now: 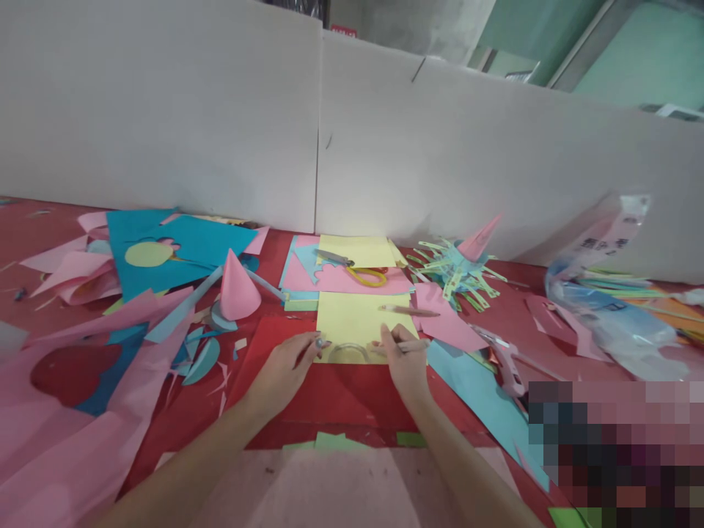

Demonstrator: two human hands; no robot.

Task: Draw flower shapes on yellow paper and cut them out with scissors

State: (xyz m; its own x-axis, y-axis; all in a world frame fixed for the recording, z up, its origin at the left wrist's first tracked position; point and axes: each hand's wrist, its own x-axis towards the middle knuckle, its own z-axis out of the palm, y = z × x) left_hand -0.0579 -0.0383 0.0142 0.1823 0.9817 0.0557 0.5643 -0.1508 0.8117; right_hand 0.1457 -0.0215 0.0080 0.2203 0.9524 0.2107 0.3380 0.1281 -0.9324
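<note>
A sheet of yellow paper lies on red paper in front of me. On its lower part rests a clear curved thing, too blurred to name. My left hand is at the yellow sheet's left edge, its fingers pressed together around something small and shiny that I cannot make out. In my right hand is a pale pen, held between the fingers over the sheet's right side. Just beyond, a brown pencil-like stick lies across the yellow sheet. Scissors with yellow handles lie farther back.
To the left are a pink paper cone, blue paper and pink sheets. Right of centre stand a spiky green paper piece with a pink cone and a glue gun. A plastic bag lies at the far right.
</note>
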